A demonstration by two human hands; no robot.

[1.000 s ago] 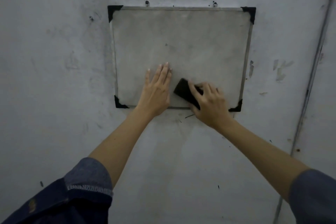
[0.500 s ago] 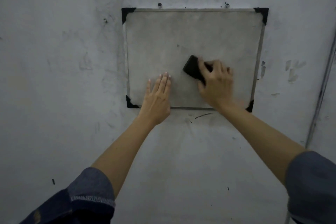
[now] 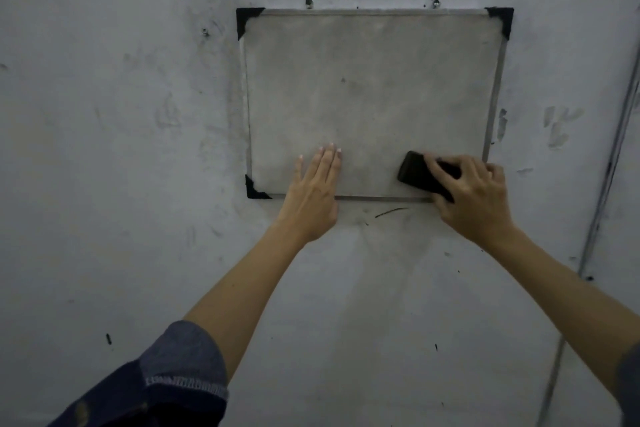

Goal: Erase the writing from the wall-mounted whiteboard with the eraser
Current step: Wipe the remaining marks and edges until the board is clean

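Head view of a whiteboard (image 3: 374, 90) with a metal frame and black corner caps, fixed to a scuffed grey wall (image 3: 104, 149). The right hand (image 3: 474, 194) grips a black eraser (image 3: 417, 173), fingers curled over its top and far side, and holds it against the board's lower right area, just above the bottom rail and close to the right rail. The eraser's long axis runs obliquely, from upper left down to lower right, with its free end pointing toward the board's centre. The left hand (image 3: 313, 194) lies flat with straight fingers, its palm over the bottom rail and its fingertips on the lower left part of the board, holding nothing; it appears to steady the board.

The decisive relation: nearly all of the board's surface lies up and to the left of the eraser, while the edges to its right and below are close by. A further stroke would therefore have to travel left or upward, and the right hand, which already holds the eraser, is the one placed to make it. The left hand stands in the path of a low leftward sweep.

No legible writing shows on the board; only a grey haze and a small dark speck near the middle are visible, so the task appears close to completion.
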